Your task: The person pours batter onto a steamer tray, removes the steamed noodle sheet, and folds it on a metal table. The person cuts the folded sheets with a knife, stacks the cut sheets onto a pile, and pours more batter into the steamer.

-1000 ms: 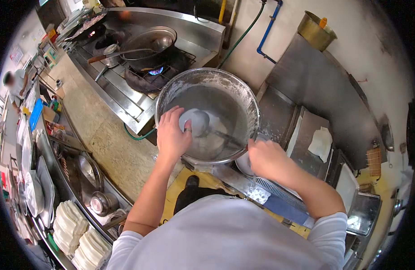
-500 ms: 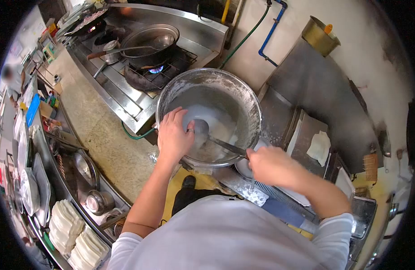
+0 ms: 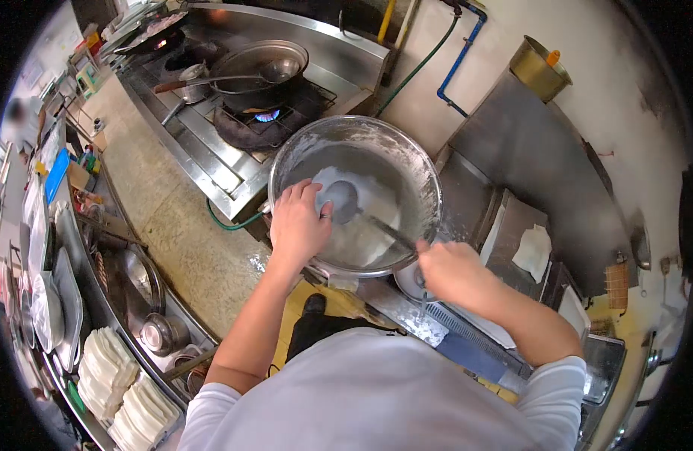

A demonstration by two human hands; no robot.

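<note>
Near a pale wall (image 3: 504, 41), a deep metal basin (image 3: 422, 184) is placed beside a steel stove (image 3: 200, 154), on which a wok (image 3: 264, 96) is set above a blue flame (image 3: 267, 116). The ladle (image 3: 340, 200) is found inside the basin, its cup just beside the left hand (image 3: 301, 228), its handle gripped by the closed right hand (image 3: 455, 270). The left hand's fingers are loosely bent; whether anything is held under them cannot be told. The ladle's cup is round and grey, surrounded by white material (image 3: 376, 207).
</note>
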